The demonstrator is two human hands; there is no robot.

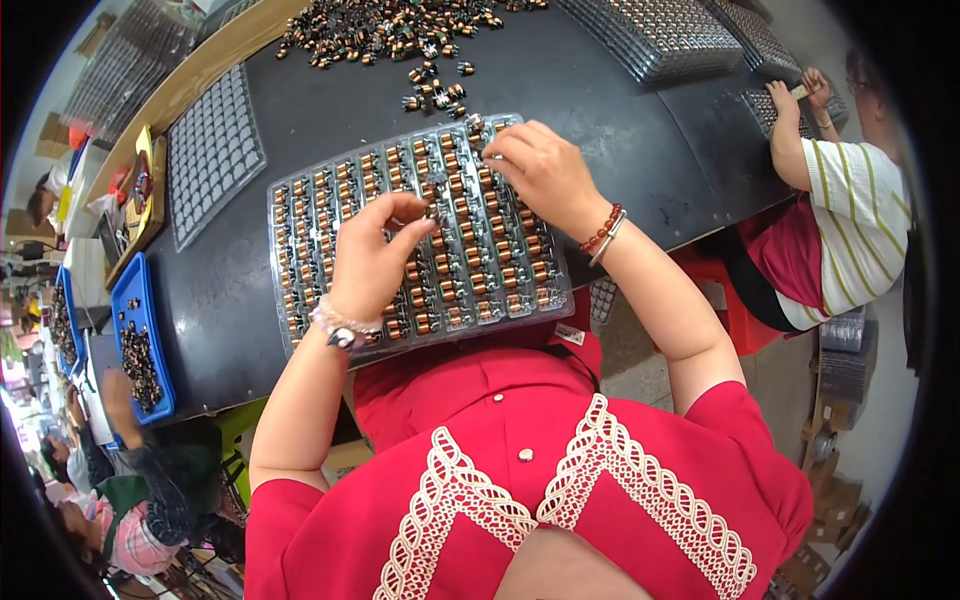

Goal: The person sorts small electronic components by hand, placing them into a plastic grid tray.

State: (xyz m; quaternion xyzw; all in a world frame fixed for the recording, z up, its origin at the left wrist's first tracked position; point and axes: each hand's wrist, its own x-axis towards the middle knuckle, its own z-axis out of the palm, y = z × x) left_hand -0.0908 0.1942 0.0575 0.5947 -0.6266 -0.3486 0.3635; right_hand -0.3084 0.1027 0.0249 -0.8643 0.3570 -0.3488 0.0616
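A clear plastic tray (272, 240) lies in front of me, its cells filled with rows of small copper-wound motor armatures (423, 325). Over the middle of it, my left hand (370, 255) closes its thumb and forefinger on one armature (436, 208). My right hand (550, 180) is closed in a pinch above the tray's far right part. Whatever sits between those fingertips is mostly hidden, so I cannot name it. The cells beneath both hands are partly covered.
Loose armatures (370, 30) lie heaped at the table's far side. An unfilled tray (215, 150) rests to the left, near a blue bin (142, 340) of small parts. Stacked filled trays (665, 40) stand far right. A co-worker (850, 200) handles another tray on the right.
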